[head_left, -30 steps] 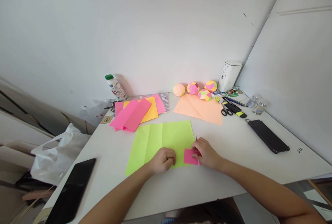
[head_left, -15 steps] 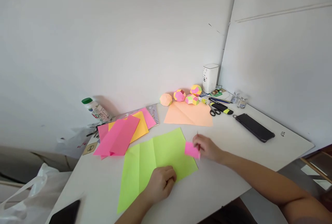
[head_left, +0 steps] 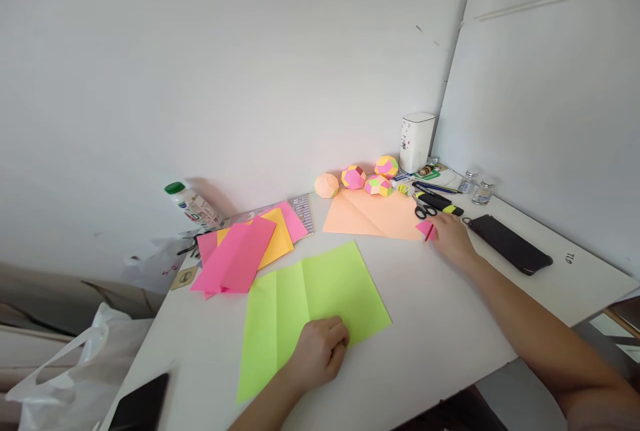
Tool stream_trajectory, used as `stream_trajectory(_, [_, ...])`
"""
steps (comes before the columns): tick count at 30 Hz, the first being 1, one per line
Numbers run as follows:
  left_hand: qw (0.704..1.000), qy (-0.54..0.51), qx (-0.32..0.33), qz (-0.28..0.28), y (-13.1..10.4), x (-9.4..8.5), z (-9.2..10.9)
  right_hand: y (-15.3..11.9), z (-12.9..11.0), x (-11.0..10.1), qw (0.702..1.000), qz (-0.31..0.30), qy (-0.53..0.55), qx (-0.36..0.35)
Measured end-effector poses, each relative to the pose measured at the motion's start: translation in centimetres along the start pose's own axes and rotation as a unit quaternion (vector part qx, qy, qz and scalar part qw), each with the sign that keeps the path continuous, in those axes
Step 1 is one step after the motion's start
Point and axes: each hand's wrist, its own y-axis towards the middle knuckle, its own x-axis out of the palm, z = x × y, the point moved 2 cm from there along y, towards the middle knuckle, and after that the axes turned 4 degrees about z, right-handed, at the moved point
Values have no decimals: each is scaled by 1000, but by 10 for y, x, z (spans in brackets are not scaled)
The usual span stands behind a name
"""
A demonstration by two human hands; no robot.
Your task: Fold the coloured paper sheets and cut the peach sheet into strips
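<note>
My left hand (head_left: 320, 351) rests with curled fingers on the near edge of a creased light green sheet (head_left: 325, 284); whether anything is inside the fingers is hidden. Farther off to the right, my right hand (head_left: 451, 236) is closed on a small pink paper piece (head_left: 424, 228). A thin dark red stick-like thing (head_left: 429, 233) shows beside its fingertips, too small to name. Just beyond those fingers lie black-handled scissors (head_left: 425, 211) and a black and yellow cutter (head_left: 440, 203). A peach sheet (head_left: 370, 214) lies to the left of this hand.
Several faceted paper balls (head_left: 354, 177) line the wall. Pink sheets (head_left: 240, 254) and a yellow sheet (head_left: 280, 238) overlap at left by a green-capped bottle (head_left: 195, 206). A black case (head_left: 510, 243), glass jars (head_left: 483, 192) and a white bin (head_left: 417, 143) stand right.
My right hand has moved away and to the right, from the green sheet's edge to the scissors, carrying the pink paper piece. My left hand stays on the green sheet. The view has shifted slightly.
</note>
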Motion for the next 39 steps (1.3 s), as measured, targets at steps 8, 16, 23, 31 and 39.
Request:
stream_trajectory(8, [1000,-5,-2,-1,-1,0,-2,-3,-6,2,999,-8,45,-26])
stream_trajectory(16, [1000,7,14,18,2,0,-3,-29,-59,9,966,-67,219,-120])
stream_trajectory(23, [999,-13,29,28,4,2,6,-47,-110,20,938,-193,282,-52])
stream_trajectory(31, [998,-43,39,13,4,5,21,-29,-154,38,937,-262,232,18])
stream_trajectory(39, [997,-39,68,13,2,1,24,-16,-146,33,916,-309,256,-9])
